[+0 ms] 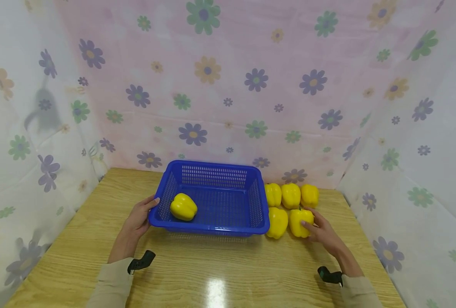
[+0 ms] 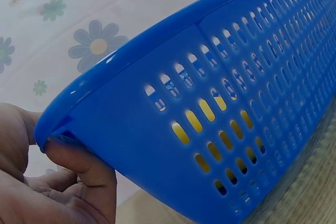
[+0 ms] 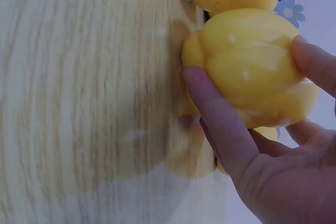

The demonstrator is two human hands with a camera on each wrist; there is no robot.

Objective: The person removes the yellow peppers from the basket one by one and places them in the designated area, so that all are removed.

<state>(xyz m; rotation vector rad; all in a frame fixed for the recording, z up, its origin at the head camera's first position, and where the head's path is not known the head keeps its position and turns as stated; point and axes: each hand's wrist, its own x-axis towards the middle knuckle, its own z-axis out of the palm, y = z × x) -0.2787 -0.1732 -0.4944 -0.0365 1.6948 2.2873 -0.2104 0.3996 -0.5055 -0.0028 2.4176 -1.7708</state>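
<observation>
My left hand (image 1: 137, 218) grips the left rim of a blue perforated plastic basket (image 1: 212, 229); in the left wrist view its fingers (image 2: 86, 163) curl under that rim. Inside the basket, at its left, lies one yellow bell pepper (image 1: 183, 207). To the right of the basket, my right hand (image 1: 324, 234) holds another yellow bell pepper (image 1: 298, 223), the front right one of a group. The right wrist view shows thumb and fingers spread around this pepper (image 3: 252, 61). Part of its far side is hidden by the hand.
Beside the held pepper is a front yellow pepper (image 1: 277, 223), close to the basket's right wall. Behind stand three more, the middle one (image 1: 291, 196) among them. All rest on a wooden table (image 1: 189, 273), with flowered cloth (image 1: 228, 85) at the back and sides.
</observation>
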